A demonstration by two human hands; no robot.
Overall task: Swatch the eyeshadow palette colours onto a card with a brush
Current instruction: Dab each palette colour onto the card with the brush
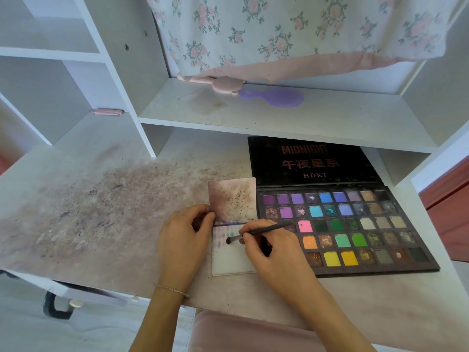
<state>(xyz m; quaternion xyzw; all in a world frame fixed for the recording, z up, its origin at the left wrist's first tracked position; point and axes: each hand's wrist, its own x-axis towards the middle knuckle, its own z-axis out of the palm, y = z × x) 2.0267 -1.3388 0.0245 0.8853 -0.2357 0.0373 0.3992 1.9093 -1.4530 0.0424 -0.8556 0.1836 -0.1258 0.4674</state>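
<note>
The card (234, 260) lies flat on the desk (106, 214), touching the left edge of the open palette (347, 224). It is folded or hinged across the middle: its far half is stained with dusky purple and dark specks, and its near half is mostly white, with a row of faint swatches just below the fold.

The right hand (274, 252) lies over the near right part of the card and the palette's near left corner. Its fingers are curled round the brush (256, 232), pinching the dark handle close to the ferrule. The handle slants up and to the right over the palette's pans; the dark bristle tip points left and touches the card on the swatch row.

The left hand (185, 237) is just left of the card, with thumb and fingertips pinching the card's left edge at the fold.

The palette's lid lies open on the far side, printed with "MIDNIGHT" and "HDKT". Powder smudges cover the desk to the left. On the shelf (279, 115) beyond, a purple hairbrush (276, 97) lies beside a pink object under a floral cloth (291, 29).
</note>
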